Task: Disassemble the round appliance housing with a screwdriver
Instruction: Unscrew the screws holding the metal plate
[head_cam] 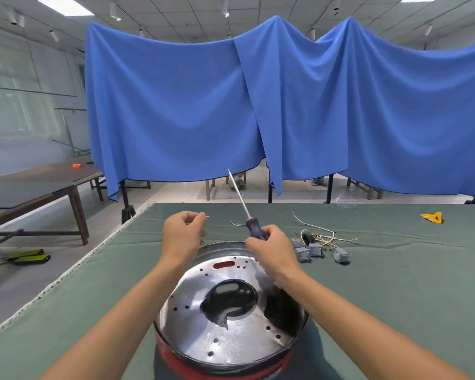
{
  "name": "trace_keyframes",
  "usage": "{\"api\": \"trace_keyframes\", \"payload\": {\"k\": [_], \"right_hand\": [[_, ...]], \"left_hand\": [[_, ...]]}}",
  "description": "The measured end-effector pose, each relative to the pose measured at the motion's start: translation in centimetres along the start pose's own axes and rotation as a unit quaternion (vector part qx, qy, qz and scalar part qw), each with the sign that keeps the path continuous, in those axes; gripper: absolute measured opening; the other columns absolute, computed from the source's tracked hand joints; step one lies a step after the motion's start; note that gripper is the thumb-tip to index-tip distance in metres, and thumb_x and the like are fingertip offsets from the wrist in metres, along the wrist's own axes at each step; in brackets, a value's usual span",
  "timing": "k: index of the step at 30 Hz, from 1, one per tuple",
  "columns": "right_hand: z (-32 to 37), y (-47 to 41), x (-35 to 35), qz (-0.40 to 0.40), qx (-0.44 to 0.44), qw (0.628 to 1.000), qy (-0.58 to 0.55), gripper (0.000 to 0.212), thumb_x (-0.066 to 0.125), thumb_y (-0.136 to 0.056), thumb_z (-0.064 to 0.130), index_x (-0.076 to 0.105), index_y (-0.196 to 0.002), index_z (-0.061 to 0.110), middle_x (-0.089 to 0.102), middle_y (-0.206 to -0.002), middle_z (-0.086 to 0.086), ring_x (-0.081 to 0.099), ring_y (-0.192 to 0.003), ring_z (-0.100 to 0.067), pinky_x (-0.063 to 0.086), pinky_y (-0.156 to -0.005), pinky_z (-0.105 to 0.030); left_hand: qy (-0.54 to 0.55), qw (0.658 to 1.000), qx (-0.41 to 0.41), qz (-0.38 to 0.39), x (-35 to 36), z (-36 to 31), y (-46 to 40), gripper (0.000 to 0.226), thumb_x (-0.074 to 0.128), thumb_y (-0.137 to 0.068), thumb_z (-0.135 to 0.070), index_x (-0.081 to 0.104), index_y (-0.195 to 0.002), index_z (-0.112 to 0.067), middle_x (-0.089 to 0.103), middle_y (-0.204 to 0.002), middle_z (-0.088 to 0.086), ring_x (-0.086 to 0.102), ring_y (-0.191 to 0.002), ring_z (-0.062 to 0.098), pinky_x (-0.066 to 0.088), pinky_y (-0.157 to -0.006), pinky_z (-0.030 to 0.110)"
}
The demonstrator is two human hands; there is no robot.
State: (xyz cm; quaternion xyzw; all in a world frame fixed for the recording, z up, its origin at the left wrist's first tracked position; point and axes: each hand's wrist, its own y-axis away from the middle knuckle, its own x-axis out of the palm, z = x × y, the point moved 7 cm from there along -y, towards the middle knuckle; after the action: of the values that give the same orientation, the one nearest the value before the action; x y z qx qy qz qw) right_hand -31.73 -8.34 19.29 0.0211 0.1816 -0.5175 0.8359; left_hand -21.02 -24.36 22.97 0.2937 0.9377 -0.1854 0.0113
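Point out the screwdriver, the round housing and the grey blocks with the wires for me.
screwdriver [254, 231]: head view, on the dark handle above the right hand [272, 250].
round housing [231, 335]: head view, on the shiny metal plate.
grey blocks [316, 249]: head view, on the middle block's face.

right hand [269, 248] gripping screwdriver [254, 227], housing [231, 311] below

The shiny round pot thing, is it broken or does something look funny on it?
The round housing has a jagged-edged, irregular hole in its metal plate, and loose wires and grey parts lie beside it on the green cloth.
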Motion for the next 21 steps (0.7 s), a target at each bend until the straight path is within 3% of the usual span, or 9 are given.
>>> {"api": "trace_keyframes", "payload": {"k": [5,8,12,16,21], "right_hand": [[3.3,0.8,4.0,0.159,0.051,0.974,-0.152,0.013,0.054,-0.082,0.002,0.05,-0.071,0.006,0.052,-0.062,-0.005,0.061,-0.044,-0.018,0.048,-0.042,-0.023],[4.0,1.1,6.4,0.203,0.065,0.961,-0.177,0.009,0.055,-0.085,0.002,0.05,-0.079,0.006,0.054,-0.071,-0.008,0.063,-0.046,-0.022,0.052,-0.044,-0.027],[2.6,0.5,7.8,0.201,0.076,0.951,-0.221,0.015,0.062,-0.09,0.007,0.047,-0.093,0.008,0.06,-0.086,-0.011,0.065,-0.051,-0.023,0.051,-0.044,-0.027],[1.2,-0.1,7.7,0.183,0.075,0.953,-0.229,0.017,0.064,-0.089,0.008,0.047,-0.085,0.01,0.067,-0.073,-0.004,0.064,-0.049,-0.021,0.046,-0.042,-0.024],[1.5,-0.4,6.7,0.12,0.029,0.965,-0.23,0.016,0.065,-0.087,0.008,0.057,-0.073,0.007,0.063,-0.058,-0.001,0.055,-0.034,-0.018,0.04,-0.036,-0.019]], "left_hand": [[0.119,0.986,-0.115,0.004,-1.2,1.8,0.4,0.019,0.056,-0.092,-0.014,0.064,-0.078,-0.005,0.066,-0.082,0.004,0.059,-0.063,0.016,0.051,-0.052,0.026],[0.132,0.982,-0.133,0.004,-1.3,2.2,0.3,0.018,0.056,-0.091,-0.013,0.064,-0.078,-0.003,0.066,-0.086,0.006,0.059,-0.069,0.018,0.051,-0.057,0.028],[0.131,0.982,-0.137,0.013,-1.2,3.0,-0.1,0.017,0.058,-0.09,-0.012,0.065,-0.081,0.0,0.065,-0.084,0.009,0.059,-0.072,0.02,0.052,-0.054,0.028],[0.109,0.986,-0.125,0.028,-0.5,4.1,0.3,0.018,0.059,-0.089,-0.008,0.065,-0.075,0.003,0.057,-0.063,0.015,0.055,-0.059,0.024,0.05,-0.05,0.025],[0.058,0.994,-0.09,0.037,-0.2,4.1,0.3,0.021,0.059,-0.089,-0.009,0.065,-0.069,-0.004,0.056,-0.057,0.008,0.055,-0.054,0.016,0.046,-0.045,0.02]]}}
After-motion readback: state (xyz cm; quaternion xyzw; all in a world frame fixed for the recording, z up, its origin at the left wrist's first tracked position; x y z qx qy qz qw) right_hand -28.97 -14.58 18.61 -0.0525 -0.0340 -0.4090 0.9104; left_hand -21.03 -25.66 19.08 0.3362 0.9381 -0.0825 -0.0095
